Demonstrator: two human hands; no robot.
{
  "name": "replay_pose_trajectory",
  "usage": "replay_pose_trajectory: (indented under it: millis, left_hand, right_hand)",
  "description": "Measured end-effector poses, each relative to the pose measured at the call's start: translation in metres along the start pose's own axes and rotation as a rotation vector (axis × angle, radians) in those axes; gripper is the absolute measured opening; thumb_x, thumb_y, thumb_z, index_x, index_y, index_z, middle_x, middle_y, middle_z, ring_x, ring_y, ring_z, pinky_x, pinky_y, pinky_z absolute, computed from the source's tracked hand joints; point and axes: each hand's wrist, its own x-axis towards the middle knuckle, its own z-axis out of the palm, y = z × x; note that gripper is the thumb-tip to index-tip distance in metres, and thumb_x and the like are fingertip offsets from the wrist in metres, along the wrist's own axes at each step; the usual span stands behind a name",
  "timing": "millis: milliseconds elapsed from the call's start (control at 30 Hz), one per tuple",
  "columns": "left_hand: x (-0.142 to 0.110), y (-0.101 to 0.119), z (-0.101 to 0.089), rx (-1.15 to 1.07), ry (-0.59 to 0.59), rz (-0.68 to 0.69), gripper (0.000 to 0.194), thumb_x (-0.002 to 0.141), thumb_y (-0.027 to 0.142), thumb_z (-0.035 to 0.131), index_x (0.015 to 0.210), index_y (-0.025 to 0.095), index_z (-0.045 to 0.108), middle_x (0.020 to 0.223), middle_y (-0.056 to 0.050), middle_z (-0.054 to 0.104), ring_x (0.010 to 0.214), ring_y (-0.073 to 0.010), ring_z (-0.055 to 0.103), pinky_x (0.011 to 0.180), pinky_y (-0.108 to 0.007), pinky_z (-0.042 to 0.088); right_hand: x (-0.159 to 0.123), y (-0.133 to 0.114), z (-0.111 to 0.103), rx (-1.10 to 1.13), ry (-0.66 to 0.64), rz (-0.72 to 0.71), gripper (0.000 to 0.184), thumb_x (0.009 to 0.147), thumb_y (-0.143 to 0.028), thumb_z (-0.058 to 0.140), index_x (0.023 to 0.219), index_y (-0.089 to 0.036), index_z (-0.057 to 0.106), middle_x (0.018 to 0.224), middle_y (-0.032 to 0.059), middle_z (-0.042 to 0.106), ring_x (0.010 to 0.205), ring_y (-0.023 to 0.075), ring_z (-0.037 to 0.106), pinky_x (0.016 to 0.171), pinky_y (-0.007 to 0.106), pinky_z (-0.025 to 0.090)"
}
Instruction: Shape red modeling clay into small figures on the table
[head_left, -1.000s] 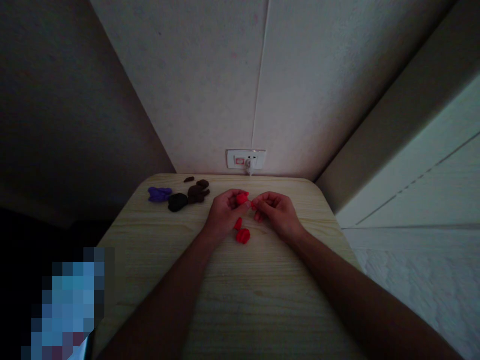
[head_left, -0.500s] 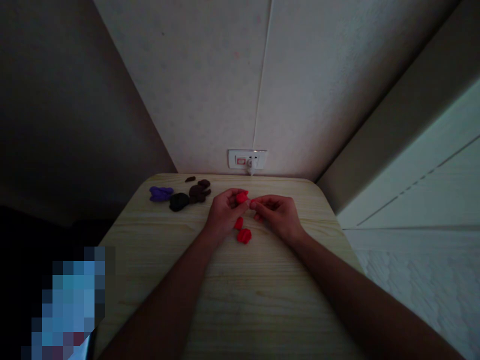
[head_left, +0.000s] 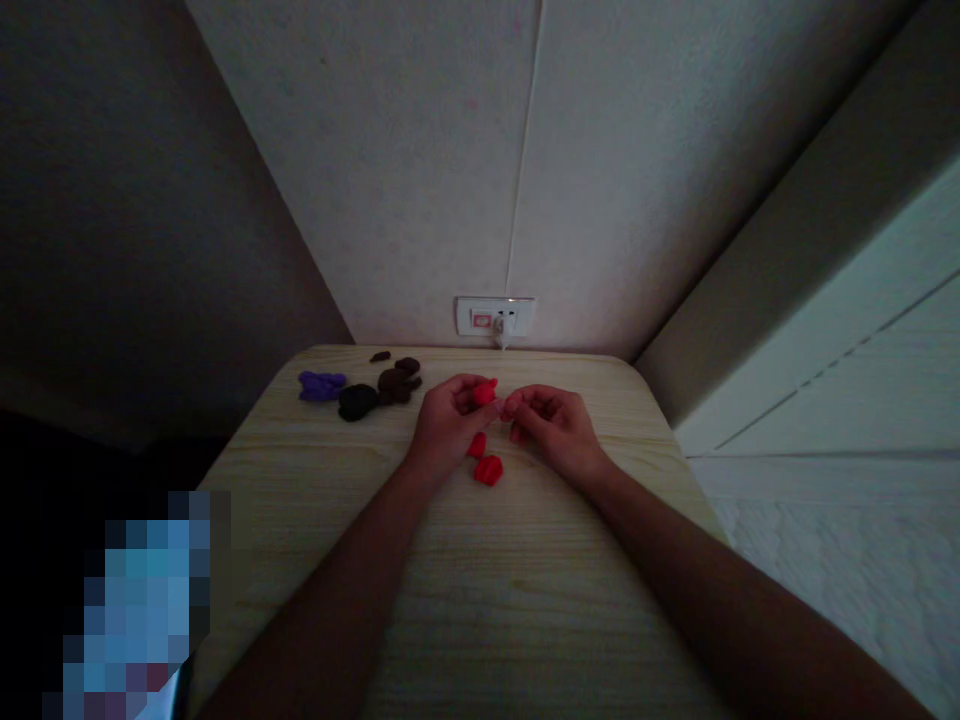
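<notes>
My left hand (head_left: 444, 428) is closed around a lump of red modelling clay (head_left: 485, 394), which shows between thumb and fingers with a small point on top. Just to its right, my right hand (head_left: 561, 425) has thumb and fingertips pinched together, almost touching the left thumb. Whatever the right fingers hold is too small or hidden to make out. Beneath the hands, two more pieces of red clay lie on the tabletop: a small one (head_left: 478, 445) beside the left palm and a larger folded lump (head_left: 488, 470) nearer to me.
Purple clay (head_left: 322, 387), a black clay lump (head_left: 358, 402) and brown clay pieces (head_left: 397, 385) lie at the back left of the wooden table (head_left: 465, 600). Behind it, a wall socket (head_left: 495, 317) holds a plug with a white cord. A pale cabinet stands at right.
The red bit seen at my right fingertips is no longer visible there. The right fingers have shifted slightly; my left hand keeps its red clay in nearly the same place.
</notes>
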Motion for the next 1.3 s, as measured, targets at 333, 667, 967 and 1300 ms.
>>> replay_pose_trajectory:
  millis: [333,667,967,1300]
  left_hand:
    - [-0.001,0.002,0.002,-0.034,0.026,0.002,0.037,0.065,0.030,0.087,0.093,0.015,0.069,0.083,-0.003,0.072,0.073,-0.0136,0.066,0.069,-0.025,0.054]
    - [-0.001,0.004,0.001,-0.034,0.022,-0.026,0.036,0.063,0.029,0.087,0.092,0.015,0.071,0.083,-0.003,0.071,0.071,-0.0128,0.065,0.062,-0.022,0.051]
    - [-0.003,0.010,0.003,-0.122,0.019,-0.090,0.037,0.058,0.026,0.089,0.088,0.014,0.071,0.074,0.000,0.068,0.059,-0.0095,0.059,0.053,-0.020,0.045]
    - [-0.005,0.010,0.002,-0.146,-0.016,-0.112,0.042,0.057,0.028,0.091,0.090,0.015,0.071,0.074,-0.001,0.069,0.055,-0.0094,0.058,0.047,-0.020,0.043]
  right_hand:
    - [-0.004,0.011,-0.002,-0.258,-0.124,-0.125,0.028,0.098,-0.045,0.054,0.092,-0.019,0.061,0.075,0.0025,0.067,0.060,0.0141,0.062,0.058,0.026,0.051]
    - [-0.009,0.000,-0.004,-0.625,-0.110,-0.326,0.014,0.101,-0.026,0.047,0.096,-0.021,0.059,0.072,0.0009,0.068,0.060,0.0141,0.061,0.062,0.026,0.048]
    - [-0.008,0.003,-0.005,-0.529,-0.016,-0.292,0.016,0.098,-0.033,0.056,0.091,-0.020,0.063,0.070,0.0015,0.069,0.057,0.0142,0.063,0.057,0.025,0.048]
    - [-0.008,0.008,0.001,-0.289,0.024,-0.231,0.022,0.097,-0.041,0.059,0.089,-0.020,0.061,0.070,0.0011,0.067,0.054,0.0137,0.061,0.052,0.024,0.048]
